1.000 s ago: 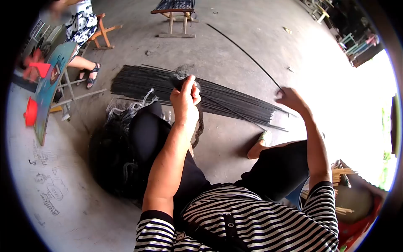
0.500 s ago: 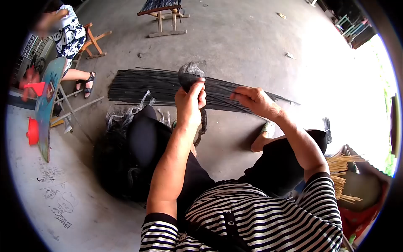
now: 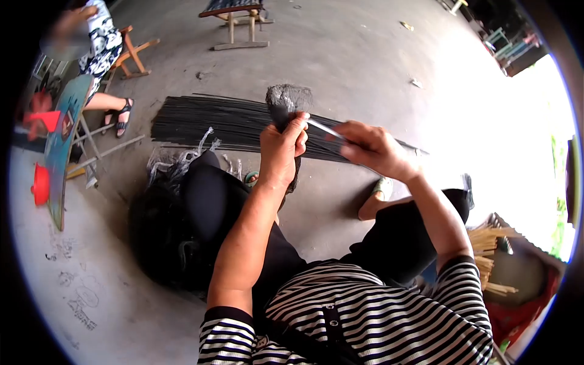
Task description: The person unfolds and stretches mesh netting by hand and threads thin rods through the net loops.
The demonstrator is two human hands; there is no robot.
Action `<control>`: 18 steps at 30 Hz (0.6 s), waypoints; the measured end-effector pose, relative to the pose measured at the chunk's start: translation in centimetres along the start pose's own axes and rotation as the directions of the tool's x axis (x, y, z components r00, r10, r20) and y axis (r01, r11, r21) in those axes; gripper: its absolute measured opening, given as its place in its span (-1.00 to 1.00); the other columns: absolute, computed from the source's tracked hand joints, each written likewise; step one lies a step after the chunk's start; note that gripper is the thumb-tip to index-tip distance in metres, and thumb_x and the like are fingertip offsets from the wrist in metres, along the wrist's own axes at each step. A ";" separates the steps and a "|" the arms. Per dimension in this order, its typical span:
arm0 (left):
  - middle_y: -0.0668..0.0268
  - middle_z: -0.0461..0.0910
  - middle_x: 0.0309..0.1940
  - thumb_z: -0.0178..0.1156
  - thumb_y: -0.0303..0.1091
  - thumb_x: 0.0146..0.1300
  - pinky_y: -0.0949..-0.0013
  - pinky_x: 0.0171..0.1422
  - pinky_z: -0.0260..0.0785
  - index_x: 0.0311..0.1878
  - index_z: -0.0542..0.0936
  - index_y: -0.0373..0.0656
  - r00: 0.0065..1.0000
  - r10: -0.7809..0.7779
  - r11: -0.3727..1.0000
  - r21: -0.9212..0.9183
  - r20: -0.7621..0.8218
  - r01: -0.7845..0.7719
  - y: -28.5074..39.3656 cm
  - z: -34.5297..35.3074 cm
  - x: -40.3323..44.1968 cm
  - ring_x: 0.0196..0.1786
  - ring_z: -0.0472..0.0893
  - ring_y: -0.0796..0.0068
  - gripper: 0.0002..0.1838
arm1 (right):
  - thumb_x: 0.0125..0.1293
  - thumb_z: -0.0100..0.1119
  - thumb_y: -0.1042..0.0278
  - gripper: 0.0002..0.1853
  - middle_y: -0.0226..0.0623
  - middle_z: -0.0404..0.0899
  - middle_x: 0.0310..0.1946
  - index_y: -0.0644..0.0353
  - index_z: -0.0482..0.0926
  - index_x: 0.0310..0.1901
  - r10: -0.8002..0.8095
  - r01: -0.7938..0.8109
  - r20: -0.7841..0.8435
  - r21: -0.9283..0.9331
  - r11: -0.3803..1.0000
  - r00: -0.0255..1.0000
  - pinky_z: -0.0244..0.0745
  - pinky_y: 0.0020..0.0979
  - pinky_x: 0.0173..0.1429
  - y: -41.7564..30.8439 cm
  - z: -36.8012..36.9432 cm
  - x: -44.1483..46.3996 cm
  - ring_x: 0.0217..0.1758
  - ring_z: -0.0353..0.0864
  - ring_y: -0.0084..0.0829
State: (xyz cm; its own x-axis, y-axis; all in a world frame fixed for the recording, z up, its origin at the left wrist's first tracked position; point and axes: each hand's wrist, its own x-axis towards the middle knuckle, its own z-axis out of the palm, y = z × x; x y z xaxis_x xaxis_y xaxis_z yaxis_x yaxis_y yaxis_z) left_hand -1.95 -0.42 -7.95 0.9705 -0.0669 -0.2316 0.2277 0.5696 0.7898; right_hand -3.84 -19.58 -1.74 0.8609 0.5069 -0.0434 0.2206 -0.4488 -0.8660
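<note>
Head: left grip (image 3: pixel 283 149) holds mesh (image 3: pixel 289 96), right grip (image 3: pixel 382 149) pale strip (image 3: pixel 323 128).

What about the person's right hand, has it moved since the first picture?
Yes. Against the long bundle of thin black strips, the bare right hand has moved left, from near the bundle's right end inward toward the left hand.
</note>
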 end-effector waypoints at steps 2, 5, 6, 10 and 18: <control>0.47 0.45 -0.56 0.26 -0.38 0.23 0.64 -0.62 0.01 -0.33 0.57 -0.19 1.000 0.004 1.000 0.014 0.023 -0.005 -0.3 0.2 0.0 -0.63 0.31 0.78 -0.89 | 0.36 0.13 0.35 -0.77 -0.50 0.49 -0.32 0.18 0.55 0.01 -0.033 0.034 -0.020 0.054 0.998 0.999 0.35 -0.55 -0.22 -0.5 1.0 0.4 -0.32 0.39 -0.65; 0.45 0.48 -0.48 0.26 -0.37 0.24 0.60 -0.60 0.04 -0.25 0.58 -0.21 0.997 0.025 1.000 -0.015 0.070 -0.024 -0.3 0.0 -0.4 -0.60 0.33 0.75 -0.88 | 0.34 0.11 0.43 -0.76 -0.39 0.50 -0.42 0.16 0.54 0.03 -0.078 0.057 -0.237 -0.095 0.994 0.968 0.39 -0.51 -0.26 1.6 1.1 0.7 -0.38 0.45 -0.57; 0.45 0.48 -0.48 0.26 -0.38 0.24 0.60 -0.59 0.04 -0.25 0.58 -0.21 0.998 0.020 1.000 -0.012 0.064 -0.020 -0.5 0.0 -0.3 -0.59 0.33 0.75 -0.88 | 0.30 0.14 0.45 -0.75 -0.31 0.55 -0.40 0.15 0.54 0.02 -0.039 0.019 -0.299 -0.069 0.997 0.953 0.45 -0.46 -0.26 0.9 0.9 0.4 -0.39 0.53 -0.48; 0.46 0.45 -0.53 0.25 -0.43 0.24 0.63 -0.59 0.03 -0.25 0.58 -0.20 0.997 0.053 0.999 0.000 0.058 -0.053 -0.1 -0.2 0.0 -0.60 0.32 0.77 -0.92 | 0.36 -0.03 0.59 -0.69 -0.47 0.35 -0.62 0.16 0.52 0.09 -0.214 0.164 -0.348 -0.166 0.972 0.913 0.33 -0.56 -0.37 2.9 1.2 0.8 -0.52 0.35 -0.65; 0.44 0.45 -0.56 0.23 -0.45 0.25 0.60 -0.59 0.03 -0.26 0.58 -0.21 0.985 0.141 0.990 -0.019 0.096 -0.140 0.2 -0.3 0.0 -0.59 0.33 0.73 -0.94 | 0.30 0.10 0.50 -0.75 -0.21 0.56 -0.34 0.15 0.57 0.01 -0.122 0.036 -0.277 -0.296 0.955 0.953 0.54 -0.39 -0.27 3.7 1.2 1.1 -0.34 0.58 -0.33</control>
State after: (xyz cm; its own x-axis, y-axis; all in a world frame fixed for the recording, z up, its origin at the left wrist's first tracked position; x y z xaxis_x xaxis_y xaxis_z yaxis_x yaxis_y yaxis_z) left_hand -1.91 -0.04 -8.01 0.9960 -0.0642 -0.0628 0.0886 0.5885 0.8036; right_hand -2.66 -19.83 -5.58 0.9205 0.3342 0.2024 0.3775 -0.6276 -0.6809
